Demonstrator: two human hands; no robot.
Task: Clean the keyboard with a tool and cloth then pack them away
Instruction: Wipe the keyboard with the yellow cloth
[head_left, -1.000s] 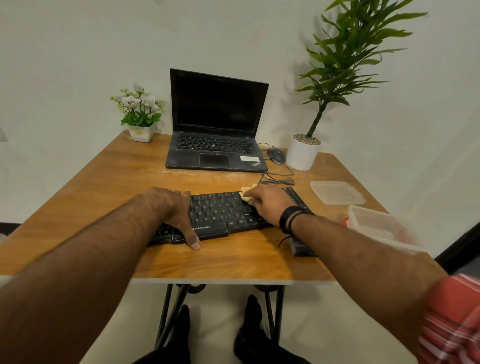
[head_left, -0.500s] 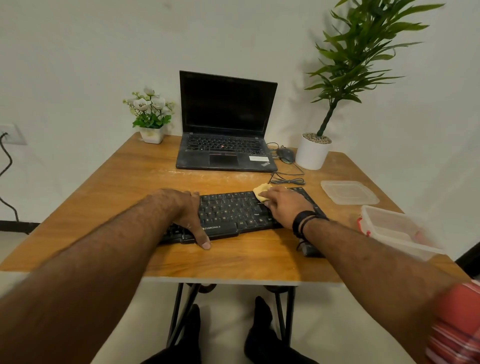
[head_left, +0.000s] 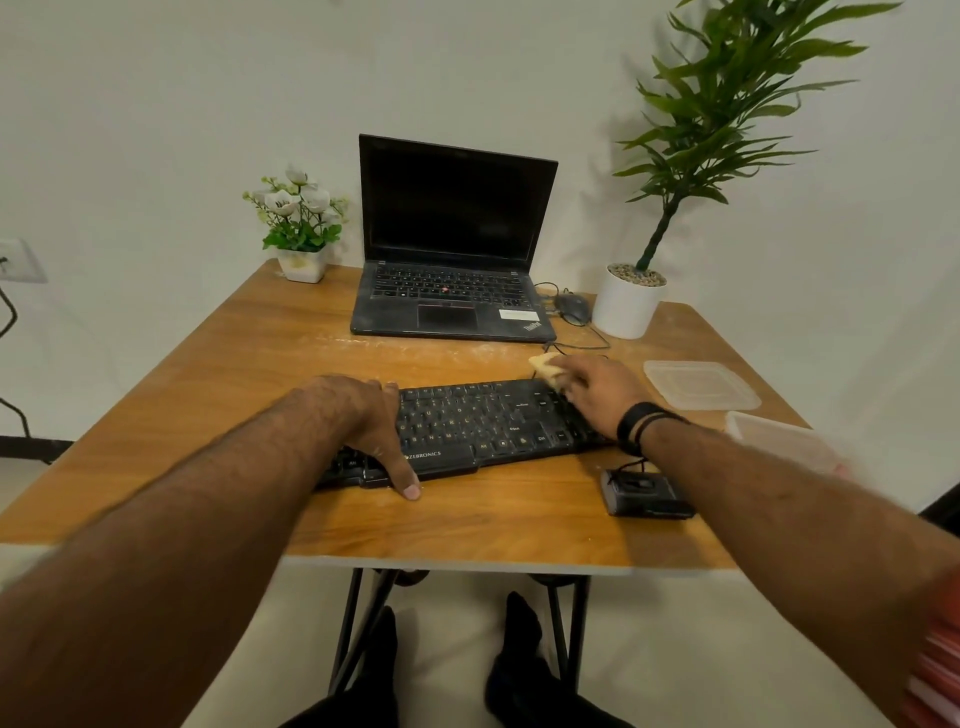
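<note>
A black keyboard (head_left: 483, 423) lies across the near middle of the wooden table (head_left: 260, 353). My left hand (head_left: 371, 415) rests on its left end, thumb down over the front edge onto the table. My right hand (head_left: 597, 392) presses a small yellow cloth (head_left: 545, 366) onto the keyboard's far right corner; only part of the cloth shows past my fingers. A small black tool (head_left: 647, 493) lies on the table by the keyboard's right end, partly under my right forearm.
An open black laptop (head_left: 449, 280) stands at the back, with a mouse (head_left: 571, 306) and cable beside it. A flower pot (head_left: 301, 260) sits back left, a tall potted plant (head_left: 628, 299) back right. A clear lid (head_left: 701, 384) and clear container (head_left: 779, 441) lie at the right.
My right hand has slid the cloth to the right along the keyboard, from near its middle to the far right corner. The black tool has come into view. My left hand stays put.
</note>
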